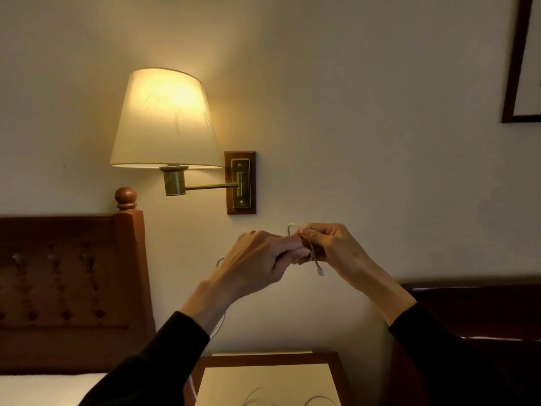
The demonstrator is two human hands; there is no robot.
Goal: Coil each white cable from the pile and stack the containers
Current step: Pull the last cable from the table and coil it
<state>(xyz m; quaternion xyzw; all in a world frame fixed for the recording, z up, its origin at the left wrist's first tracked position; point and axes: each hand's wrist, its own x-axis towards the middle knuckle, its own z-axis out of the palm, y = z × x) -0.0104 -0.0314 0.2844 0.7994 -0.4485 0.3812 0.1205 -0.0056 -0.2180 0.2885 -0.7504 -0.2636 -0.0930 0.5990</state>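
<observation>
Both hands meet at centre frame, clamped on one white cable (312, 253): the right hand (330, 247) pinches a small loop of it at the top, and the left hand (257, 259) has its fingers curled round the strand. The connector end hangs just below the fingers. At bottom centre, more cable lies on the bedside table (333, 361). Behind, at upper left, a lit wall lamp (165, 118) hangs above a wooden headboard (73, 273).

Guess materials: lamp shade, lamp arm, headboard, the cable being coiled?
Lamp shade: fabric or paper, matte; it glows through. Lamp arm: metal, likely brushed brass, dull gold sheen. Headboard: reddish varnished wood with a turned knob; tufted panel, maybe leather. White cable: smooth plastic jacket, small moulded plug; both hands hold it.
</observation>
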